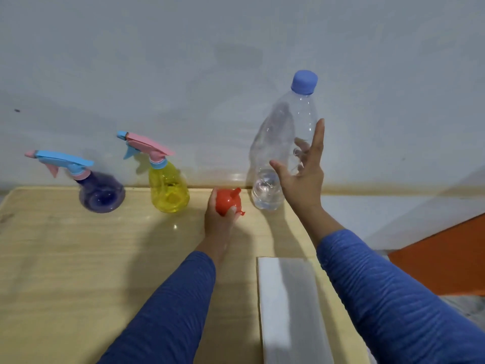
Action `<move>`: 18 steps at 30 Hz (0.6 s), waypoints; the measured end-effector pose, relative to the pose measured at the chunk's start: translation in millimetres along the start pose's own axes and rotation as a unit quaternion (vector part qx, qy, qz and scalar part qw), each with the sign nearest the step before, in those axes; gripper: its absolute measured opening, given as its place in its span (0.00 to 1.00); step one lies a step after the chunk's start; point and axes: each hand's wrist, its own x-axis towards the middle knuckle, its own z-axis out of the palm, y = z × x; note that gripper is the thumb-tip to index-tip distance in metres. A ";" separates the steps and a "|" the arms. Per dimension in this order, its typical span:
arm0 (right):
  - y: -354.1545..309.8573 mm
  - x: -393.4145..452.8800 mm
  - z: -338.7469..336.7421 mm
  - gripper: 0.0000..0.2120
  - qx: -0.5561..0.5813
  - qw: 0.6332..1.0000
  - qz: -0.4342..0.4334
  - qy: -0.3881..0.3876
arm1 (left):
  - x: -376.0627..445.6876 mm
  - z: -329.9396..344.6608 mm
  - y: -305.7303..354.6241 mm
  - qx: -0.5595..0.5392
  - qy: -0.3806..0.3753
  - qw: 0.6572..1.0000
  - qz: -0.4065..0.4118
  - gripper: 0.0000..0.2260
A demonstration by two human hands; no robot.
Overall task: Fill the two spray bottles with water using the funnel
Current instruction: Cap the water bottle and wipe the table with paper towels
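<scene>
Wooden table [78, 258]: white board [288, 311], perhaps foam, nearby.

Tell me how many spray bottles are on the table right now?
2. The purple spray bottle stands far left near the wall; the yellow spray bottle stands to its right, just left of the left hand holding the red funnel. None seem hidden.

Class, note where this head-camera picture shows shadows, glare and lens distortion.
Head view: both arms cast soft shadows on the pale wooden table; a small glare spot lies below the yellow plastic spray bottle; the wide lens tilts the purple plastic spray bottle and the clear plastic water bottle.
</scene>
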 end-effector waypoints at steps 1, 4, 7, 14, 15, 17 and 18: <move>3.4 1.9 0.6 0.49 0.006 1.000 -0.001 -0.001 | 2.4 0.7 -1.1 0.031 0.009 0.999 0.007 0.31; 11.5 7.3 0.0 0.49 0.020 1.000 -0.014 -0.008 | 6.4 3.7 -1.2 0.126 0.038 0.991 0.035 0.28; 18.3 8.9 -2.8 0.50 0.032 0.999 -0.023 -0.011 | 9.8 10.6 1.4 0.198 0.079 0.975 0.062 0.28; 29.3 7.0 -8.7 0.52 0.076 0.995 0.039 -0.045 | 11.4 19.1 -4.8 0.328 0.139 0.933 0.044 0.29; 30.8 5.4 -9.1 0.52 0.079 0.994 0.053 -0.056 | 12.0 19.2 -4.6 0.352 0.139 0.925 0.040 0.29; 33.6 0.0 -12.0 0.54 0.070 0.991 0.076 -0.088 | 12.3 18.2 -1.4 0.364 0.124 0.923 0.017 0.32; 35.5 -3.6 -14.4 0.55 0.058 0.989 0.087 -0.105 | 12.2 17.0 0.9 0.356 0.116 0.927 0.004 0.34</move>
